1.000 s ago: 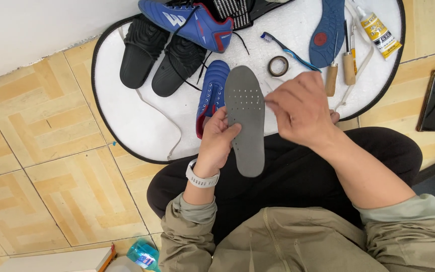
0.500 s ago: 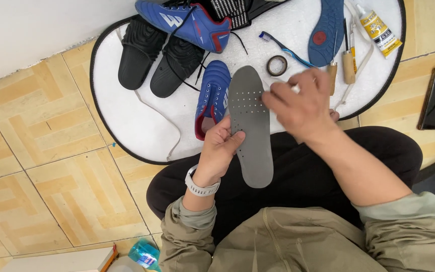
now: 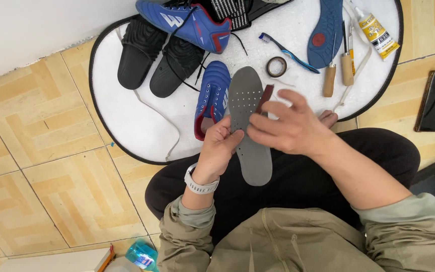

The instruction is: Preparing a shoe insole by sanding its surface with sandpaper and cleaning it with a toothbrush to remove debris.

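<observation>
My left hand point(image 3: 218, 151) is closed on the grey perforated foam insole point(image 3: 248, 126), fingers pinching its near edge so it lies flat over my lap, toe end pointing away from me. My right hand point(image 3: 288, 128) pinches a small dark reddish-brown strip point(image 3: 265, 98), perhaps sandpaper, against the insole's far edge. I judge I'm working that surface; the next stroke needs a steady hold. Just beyond my left fingers lies a blue lace-up football shoe point(image 3: 212, 95) on the white oval mat point(image 3: 127, 121).
</observation>
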